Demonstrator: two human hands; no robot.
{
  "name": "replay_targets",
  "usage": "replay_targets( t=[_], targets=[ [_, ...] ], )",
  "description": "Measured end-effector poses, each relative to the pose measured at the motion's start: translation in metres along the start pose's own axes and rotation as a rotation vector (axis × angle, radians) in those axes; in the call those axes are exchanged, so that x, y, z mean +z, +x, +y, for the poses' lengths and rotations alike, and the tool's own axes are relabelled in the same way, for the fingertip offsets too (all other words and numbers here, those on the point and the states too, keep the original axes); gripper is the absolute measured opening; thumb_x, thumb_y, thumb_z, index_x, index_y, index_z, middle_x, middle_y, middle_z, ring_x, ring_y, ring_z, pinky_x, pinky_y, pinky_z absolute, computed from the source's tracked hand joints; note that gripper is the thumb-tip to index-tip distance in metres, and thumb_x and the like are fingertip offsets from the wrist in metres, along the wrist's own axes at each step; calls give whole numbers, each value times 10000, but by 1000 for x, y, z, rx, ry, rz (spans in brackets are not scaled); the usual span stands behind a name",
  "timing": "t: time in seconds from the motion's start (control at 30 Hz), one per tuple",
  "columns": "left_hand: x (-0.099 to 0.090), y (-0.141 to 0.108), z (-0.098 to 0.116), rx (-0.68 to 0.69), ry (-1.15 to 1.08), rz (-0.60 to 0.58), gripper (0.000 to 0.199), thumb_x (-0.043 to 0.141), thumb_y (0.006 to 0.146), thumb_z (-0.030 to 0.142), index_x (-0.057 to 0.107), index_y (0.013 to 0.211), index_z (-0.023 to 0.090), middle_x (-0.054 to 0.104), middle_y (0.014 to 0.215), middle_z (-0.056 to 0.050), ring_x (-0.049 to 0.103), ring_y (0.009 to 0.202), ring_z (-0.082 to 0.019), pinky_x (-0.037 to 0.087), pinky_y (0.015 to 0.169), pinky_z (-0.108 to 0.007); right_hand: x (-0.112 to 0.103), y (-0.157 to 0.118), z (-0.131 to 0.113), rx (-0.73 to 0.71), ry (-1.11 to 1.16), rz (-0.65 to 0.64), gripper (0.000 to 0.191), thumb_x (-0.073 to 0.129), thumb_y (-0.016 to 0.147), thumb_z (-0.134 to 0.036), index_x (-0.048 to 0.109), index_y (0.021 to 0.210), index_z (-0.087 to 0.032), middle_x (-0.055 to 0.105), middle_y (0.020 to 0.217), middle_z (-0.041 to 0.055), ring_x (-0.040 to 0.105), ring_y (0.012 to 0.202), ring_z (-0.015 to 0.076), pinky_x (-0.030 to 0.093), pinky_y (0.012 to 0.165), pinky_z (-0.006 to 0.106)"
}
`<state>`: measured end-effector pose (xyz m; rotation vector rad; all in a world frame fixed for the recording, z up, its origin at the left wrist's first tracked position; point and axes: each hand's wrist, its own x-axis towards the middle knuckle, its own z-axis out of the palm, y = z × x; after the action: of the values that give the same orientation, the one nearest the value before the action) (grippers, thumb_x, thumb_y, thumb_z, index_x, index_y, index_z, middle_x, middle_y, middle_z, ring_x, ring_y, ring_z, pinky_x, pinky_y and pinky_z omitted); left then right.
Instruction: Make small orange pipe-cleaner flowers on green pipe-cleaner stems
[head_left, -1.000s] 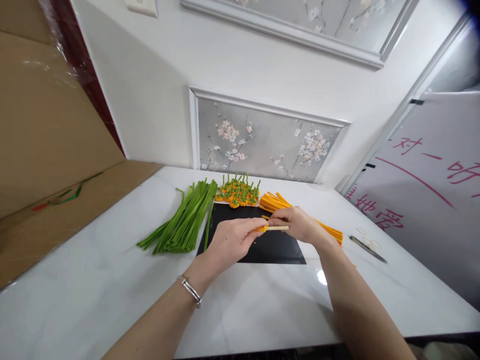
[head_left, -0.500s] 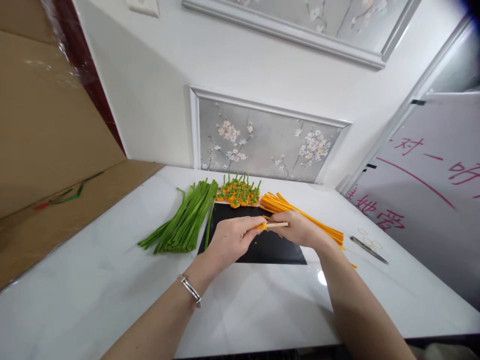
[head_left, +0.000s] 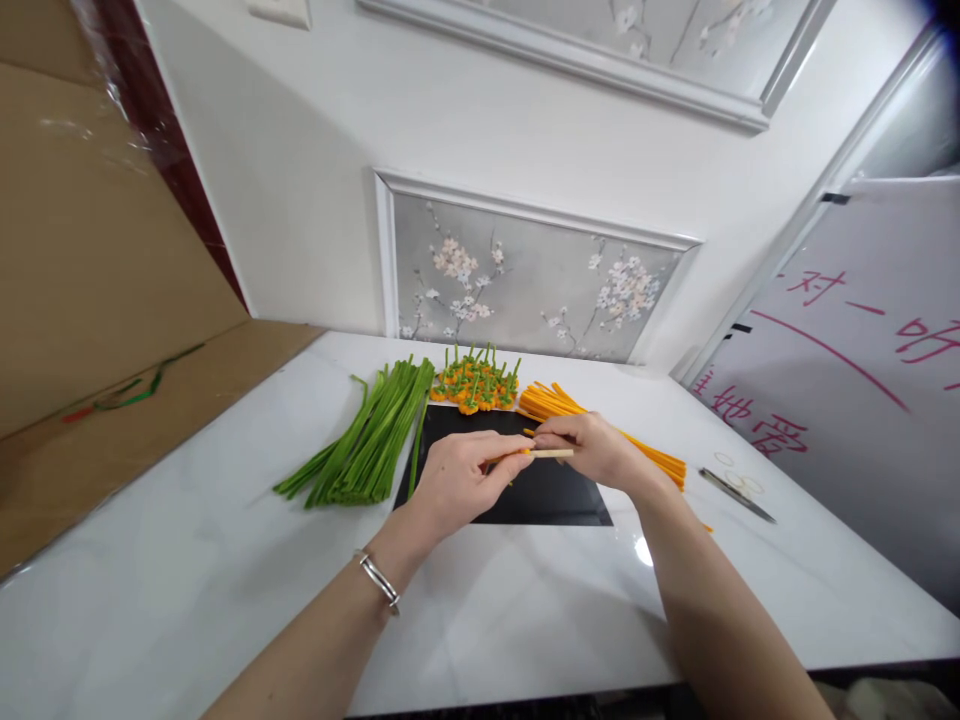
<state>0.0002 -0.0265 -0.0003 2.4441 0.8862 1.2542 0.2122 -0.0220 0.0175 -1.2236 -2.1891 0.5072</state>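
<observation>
Over a black mat (head_left: 555, 500), my left hand (head_left: 461, 475) pinches a thin pale wooden stick (head_left: 553, 453), with a bit of orange showing at its fingertips. My right hand (head_left: 589, 445) is closed at the stick's right part, its fingers around an orange pipe cleaner whose short end (head_left: 529, 433) sticks out. Its fingertips are partly hidden. Behind the mat lie several small orange and green flowers (head_left: 476, 385). A bundle of green pipe cleaners (head_left: 371, 435) rests left of the mat, and a bundle of orange pipe cleaners (head_left: 551, 400) lies behind my right hand.
Scissors (head_left: 739, 495) and thin pale rings (head_left: 739, 482) lie on the white table (head_left: 225, 560) at the right. Cardboard (head_left: 112, 250) stands along the left side. A white board with red writing (head_left: 847, 370) is at the right, and a wall is behind.
My left fingers have shifted on the stick and now cover more of the orange piece. My right hand has turned slightly, its fingers a little higher off the stick.
</observation>
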Motion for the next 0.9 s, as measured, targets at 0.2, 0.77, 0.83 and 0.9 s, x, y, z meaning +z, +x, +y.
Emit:
replay_targets(
  t=[0.2, 0.77, 0.83, 0.9],
  targets=[
    [2, -1, -3, 39, 6, -16, 193, 605, 883, 258, 745, 1014, 231, 720, 778, 1, 629, 674, -110, 448, 588, -213, 0, 0, 0, 5, 0, -3, 269, 509, 909, -330, 653, 722, -201, 562, 627, -14, 501, 597, 130, 371, 558, 252],
    [-2, -1, -1, 45, 24, 27, 238, 506, 953, 275, 699, 1071, 202, 630, 732, 3, 567, 666, -107, 432, 631, -209, 2, -3, -7, 21, 36, -38, 254, 509, 913, -339, 659, 771, -191, 537, 589, -32, 462, 531, 107, 368, 521, 238],
    [-2, -1, -3, 55, 16, 49, 256, 516, 948, 270, 680, 1133, 205, 644, 750, 2, 582, 678, -109, 447, 641, -213, 3, -4, -6, -1, 11, -59, 262, 509, 917, -343, 647, 752, -192, 515, 576, -36, 440, 530, 104, 363, 529, 238],
    [-1, -1, -3, 55, 28, 70, 269, 517, 948, 265, 671, 1159, 202, 651, 766, -2, 592, 689, -111, 459, 643, -214, 3, -6, -6, -36, -24, -87, 293, 510, 918, -333, 598, 676, -193, 483, 565, -42, 419, 532, 99, 347, 529, 234]
  ],
)
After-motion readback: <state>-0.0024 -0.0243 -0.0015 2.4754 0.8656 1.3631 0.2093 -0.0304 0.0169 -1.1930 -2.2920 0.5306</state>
